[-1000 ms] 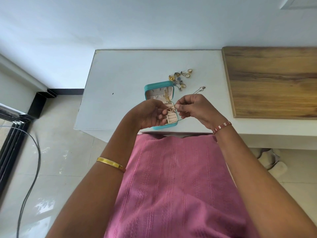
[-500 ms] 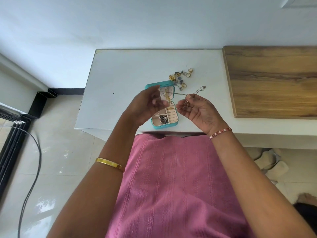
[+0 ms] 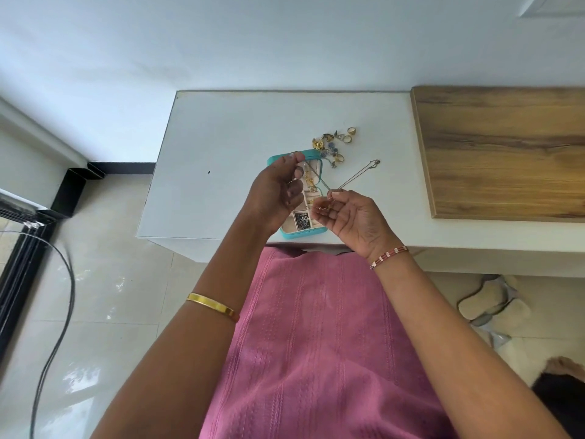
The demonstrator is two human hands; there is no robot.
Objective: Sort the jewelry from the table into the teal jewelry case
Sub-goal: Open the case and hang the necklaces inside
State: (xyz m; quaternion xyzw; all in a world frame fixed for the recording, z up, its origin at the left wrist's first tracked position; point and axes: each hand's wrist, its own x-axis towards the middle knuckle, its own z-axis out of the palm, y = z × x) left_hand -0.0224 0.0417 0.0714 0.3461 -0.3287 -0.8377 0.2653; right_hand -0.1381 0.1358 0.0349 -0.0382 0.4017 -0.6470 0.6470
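White walls and pale floor tiles surround a white bench [image 3: 221,147], with a wooden board [image 3: 506,150] lying on its right part.

The teal jewelry case [image 3: 319,232] stands open at the near edge of the bench. Its lower compartments hold small dark and gold pieces. A loose pile of rings and earrings [image 3: 332,145] lies just beyond the case lid, not yet sorted.

Change since 1.0 s ago: both hands were then bunched close together over the case, working 1 chain between them. They have since drawn apart, and the chain necklace [image 3: 356,175] is now pulled out into a line.

Current state:
1. The left hand [image 3: 278,191] is raised over the case lid, thumb and forefinger pinching 1 end of the chain. The other fingers are loosely curled.
2. The right hand [image 3: 351,213] is palm up just right of the case, fingers curled, gripping the chain near its middle. What lies in the palm is too small to identify.
3. The far end of the chain reaches out over the bench toward the wooden board. Whether it touches the surface cannot be told.

Assessment: the chain appears straightened and free of tangles, which suggests it is ready to go into the case. The pile remains to be sorted, so the task is only partly complete.
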